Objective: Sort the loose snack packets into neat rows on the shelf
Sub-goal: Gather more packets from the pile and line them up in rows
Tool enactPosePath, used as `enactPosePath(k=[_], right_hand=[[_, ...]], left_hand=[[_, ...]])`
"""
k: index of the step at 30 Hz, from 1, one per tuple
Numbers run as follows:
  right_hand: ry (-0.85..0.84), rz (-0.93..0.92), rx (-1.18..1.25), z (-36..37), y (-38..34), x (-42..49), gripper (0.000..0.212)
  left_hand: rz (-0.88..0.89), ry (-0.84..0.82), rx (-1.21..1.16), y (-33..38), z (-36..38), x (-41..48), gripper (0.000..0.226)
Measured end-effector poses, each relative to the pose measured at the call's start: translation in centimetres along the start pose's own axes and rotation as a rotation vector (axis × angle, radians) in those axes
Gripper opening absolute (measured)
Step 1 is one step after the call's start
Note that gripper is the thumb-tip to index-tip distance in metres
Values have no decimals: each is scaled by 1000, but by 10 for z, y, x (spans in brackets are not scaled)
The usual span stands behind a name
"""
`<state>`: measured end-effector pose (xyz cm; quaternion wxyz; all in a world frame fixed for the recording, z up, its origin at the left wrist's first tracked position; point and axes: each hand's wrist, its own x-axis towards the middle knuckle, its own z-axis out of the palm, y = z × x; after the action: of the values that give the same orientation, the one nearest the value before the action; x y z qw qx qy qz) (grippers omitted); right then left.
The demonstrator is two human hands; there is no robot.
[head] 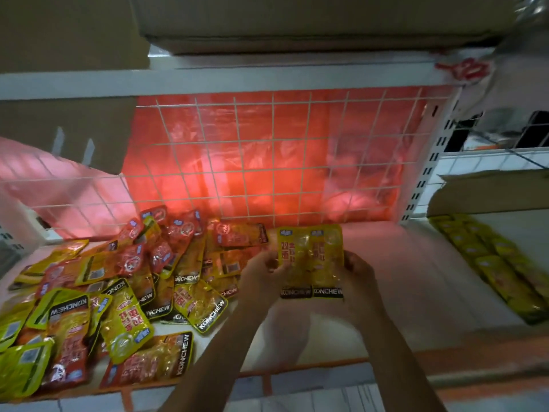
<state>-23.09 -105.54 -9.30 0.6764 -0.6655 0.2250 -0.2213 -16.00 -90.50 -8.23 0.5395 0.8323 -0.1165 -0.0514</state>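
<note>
Two yellow snack packets (pixel 311 260) with black "KONCHEW" bands stand side by side above the white shelf (pixel 401 281), held upright between both hands. My left hand (pixel 263 273) pinches their left edge and my right hand (pixel 358 273) grips their right edge. A loose heap of yellow and red snack packets (pixel 118 292) covers the shelf's left half, lying at all angles, some face down.
A white wire grid (pixel 267 156) with red plastic bags behind it backs the shelf. A row of yellow packets (pixel 499 269) lies on the neighbouring shelf to the right, below a cardboard box (pixel 490 191). Cardboard boxes (pixel 297 22) sit on the shelf above.
</note>
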Motion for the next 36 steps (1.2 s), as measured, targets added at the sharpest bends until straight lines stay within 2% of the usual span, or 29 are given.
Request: enactPosePath(k=[2,5,9,11,15,18,19,22,24,28,32,36], right_hand=[[51,40,44,-20,-1,0,9],[87,74,101,-52,-4,0,12],[119,46,84,-102,-15,2,20],[116,6,29,-132,-21,5,9],[152,-43,-125,-191,-29,17,33],[198,-33,-150,-232,-29,27,16],[196,-43,-180,-245,-27,30,11],[181,-43,-295,-281,-21,38,9],[188,-14,-364,-302,-20,43,8],[209,-29,-412,-331,-19,51,8],[209,-3,-420,-342,-18,56,9],[155,21,-425,-343,-20,61,19]], left_hand=[[-26,-28,-66,9,14,-3,18],[-65,-61,-78,24,40,-6,10],[-77,-91,-113,50,86,-13,11],[-100,-109,-132,62,112,-18,8],[-160,-145,-282,90,167,-28,15],[-177,-169,-311,105,207,-33,12],[-178,-165,-306,109,219,-35,8],[-191,-136,-285,109,252,-35,32],[-202,-123,-282,107,270,-31,37],[-204,-117,-251,100,295,-12,32],[-256,-78,-136,118,305,1,11],[-197,-50,55,128,314,19,16]])
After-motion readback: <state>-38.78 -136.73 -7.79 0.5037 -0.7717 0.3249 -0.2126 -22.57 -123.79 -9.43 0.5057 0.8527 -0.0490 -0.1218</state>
